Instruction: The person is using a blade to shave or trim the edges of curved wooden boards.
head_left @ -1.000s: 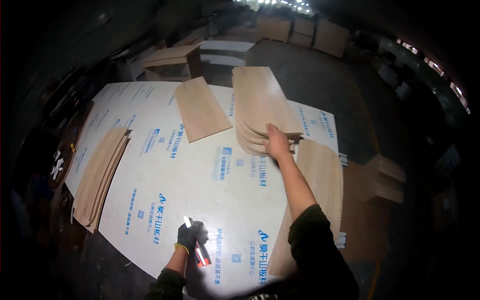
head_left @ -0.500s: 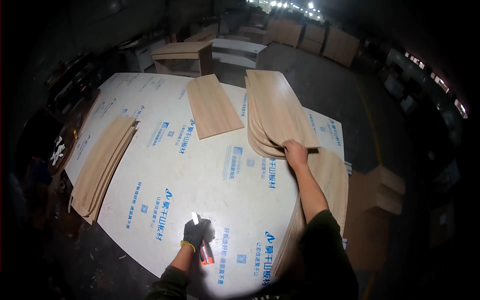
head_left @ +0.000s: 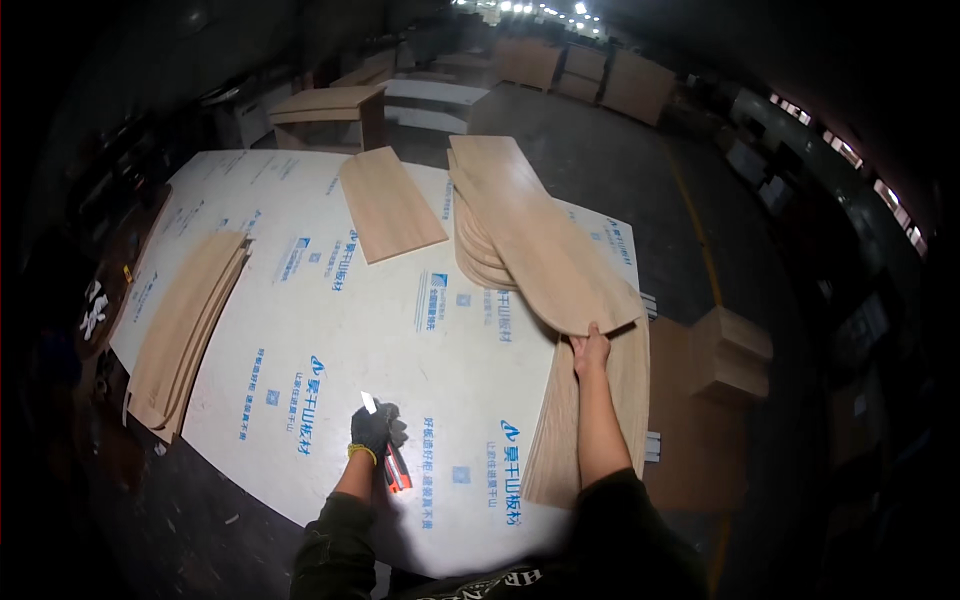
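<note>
My bare right hand (head_left: pixel 590 350) grips the near end of a long wood-grain panel (head_left: pixel 545 240) with a rounded corner. Its far end rests on a stack of similar panels (head_left: pixel 480 250), while the near end juts out over another pile (head_left: pixel 560 450). My left hand (head_left: pixel 373 428), in a dark glove with a yellow cuff, is closed around what looks like a utility knife (head_left: pixel 397 477). The knife's orange-red handle shows below the fist and a pale flat tip above it. Beneath lies a large white board (head_left: pixel 350 520) with blue print.
A single panel (head_left: pixel 392 205) lies at the far middle of the board. More curved panels (head_left: pixel 185 335) are piled along its left edge. To the right stand wooden boxes (head_left: pixel 730 345). Beyond the board are a wooden desk-like unit (head_left: pixel 325 105) and grey floor (head_left: pixel 600 150).
My right hand has drawn the top panel nearer and off the stack's near end. The left hand still holds the knife over the board. The whole view has shifted slightly.
</note>
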### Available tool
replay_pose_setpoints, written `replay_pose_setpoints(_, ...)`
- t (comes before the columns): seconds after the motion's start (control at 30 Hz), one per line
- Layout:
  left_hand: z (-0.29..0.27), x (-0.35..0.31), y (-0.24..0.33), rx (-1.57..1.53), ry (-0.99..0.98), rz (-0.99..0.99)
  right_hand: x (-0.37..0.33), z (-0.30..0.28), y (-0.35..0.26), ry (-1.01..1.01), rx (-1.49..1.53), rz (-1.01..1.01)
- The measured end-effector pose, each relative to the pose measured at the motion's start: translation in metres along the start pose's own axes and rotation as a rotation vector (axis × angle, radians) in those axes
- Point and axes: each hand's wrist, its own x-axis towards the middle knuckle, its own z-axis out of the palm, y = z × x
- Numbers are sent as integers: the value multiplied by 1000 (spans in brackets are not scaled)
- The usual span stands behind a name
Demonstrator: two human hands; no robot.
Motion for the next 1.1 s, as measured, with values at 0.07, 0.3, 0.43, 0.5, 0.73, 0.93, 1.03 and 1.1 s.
replay_pose_setpoints(0.07,2,0,0,7,-15,-2,-39,-28,-10,-3,-62,68)
replay_pose_setpoints(0.3,-13,0,-12,50,1,121,-230,-210,-87,454,-299,-97)
replay_pose_setpoints(0.43,-7,-4,-9,68,-6,205,-312,-355,-107,622,-429,-223)
replay_pose_setpoints(0.5,-17,-2,-6,-62,-150,122,-332,-436,-97,543,-605,-111)
replay_pose_setpoints(0.73,45,-56,-21,262,-442,274,-267,-530,-46,517,-1338,-416)
replay_pose_setpoints(0.93,20,-72,-30,184,-399,212,-258,-365,-105,805,-752,-469)
replay_pose_setpoints(1.03,32,-97,-33,125,-235,251,-258,-321,-130,642,-1238,-354)
replay_pose_setpoints(1.1,26,-103,-31,194,-246,257,-240,-310,-132,575,-1887,-409)
